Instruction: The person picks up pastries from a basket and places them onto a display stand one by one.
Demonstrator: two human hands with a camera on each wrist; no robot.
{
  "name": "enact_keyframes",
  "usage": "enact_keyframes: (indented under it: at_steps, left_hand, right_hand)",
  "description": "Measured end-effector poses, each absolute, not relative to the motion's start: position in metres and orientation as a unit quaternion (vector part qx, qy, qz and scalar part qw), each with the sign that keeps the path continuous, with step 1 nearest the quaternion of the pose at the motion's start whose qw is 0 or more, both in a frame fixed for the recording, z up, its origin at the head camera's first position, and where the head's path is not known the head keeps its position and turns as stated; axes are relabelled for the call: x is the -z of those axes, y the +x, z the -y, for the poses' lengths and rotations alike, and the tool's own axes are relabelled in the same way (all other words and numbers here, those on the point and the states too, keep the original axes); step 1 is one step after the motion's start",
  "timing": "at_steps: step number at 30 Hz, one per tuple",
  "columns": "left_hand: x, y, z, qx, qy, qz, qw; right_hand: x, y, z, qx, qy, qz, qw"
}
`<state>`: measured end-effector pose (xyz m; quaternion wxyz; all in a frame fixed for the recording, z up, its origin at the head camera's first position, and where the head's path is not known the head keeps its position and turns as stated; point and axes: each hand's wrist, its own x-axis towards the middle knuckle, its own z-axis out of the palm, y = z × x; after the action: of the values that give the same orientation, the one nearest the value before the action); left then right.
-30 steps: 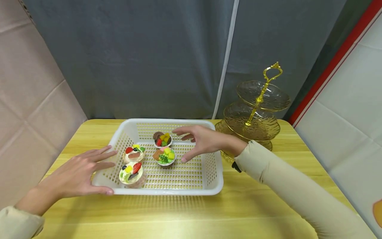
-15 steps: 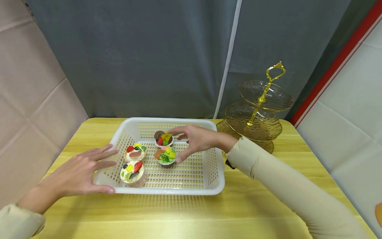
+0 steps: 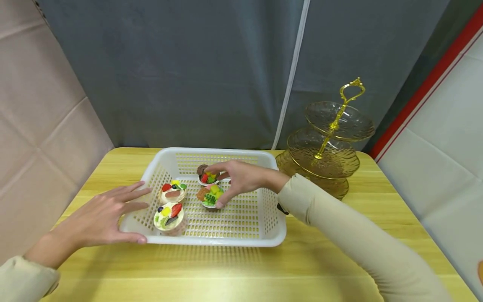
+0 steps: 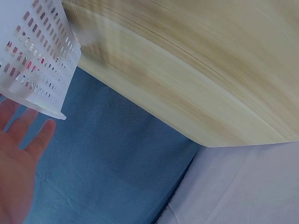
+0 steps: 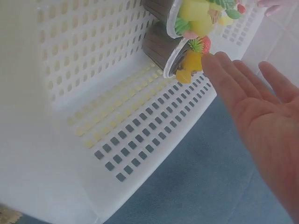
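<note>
A white perforated plastic basket holds several toy cupcakes with fruit toppings. My left hand lies at the basket's left end, fingers extended over the rim and thumb at the front corner. In the left wrist view its fingertips are right by the basket wall. Over the basket's middle, my right hand reaches in with fingers apart. Its thumb is right at the green-and-yellow-topped cupcake; its index finger overlaps the chocolate cupcake behind. Two cream-topped cupcakes, one behind and one in front, stand at left.
Right of the basket stands a three-tier amber glass stand with gold rims and handle, partly behind the right forearm. Everything rests on a light wooden table. A grey curtain hangs behind.
My right hand has moved left, from beside the two right-hand cupcakes to over them. The left hand has stayed at the basket's left end. The view has shifted slightly.
</note>
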<state>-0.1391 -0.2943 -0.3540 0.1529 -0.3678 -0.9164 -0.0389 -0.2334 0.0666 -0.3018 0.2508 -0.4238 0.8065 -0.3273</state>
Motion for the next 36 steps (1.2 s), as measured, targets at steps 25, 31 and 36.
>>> enact_keyframes:
  at_steps: [25,31,36]
  left_hand:
    - [0.355,-0.139,0.294,0.043,-0.364,0.918,0.155]
    - [0.355,-0.139,0.295,0.044,-0.362,0.918,0.153]
    - [0.356,-0.139,0.295,0.045,-0.363,0.918,0.153]
  right_hand:
    - [0.312,-0.235,-0.05,0.279,-0.378,-0.837,0.279]
    - [0.316,-0.235,-0.047,0.284,-0.379,-0.836,0.278]
    - [0.317,-0.235,-0.045,0.268,-0.37,-0.846,0.275]
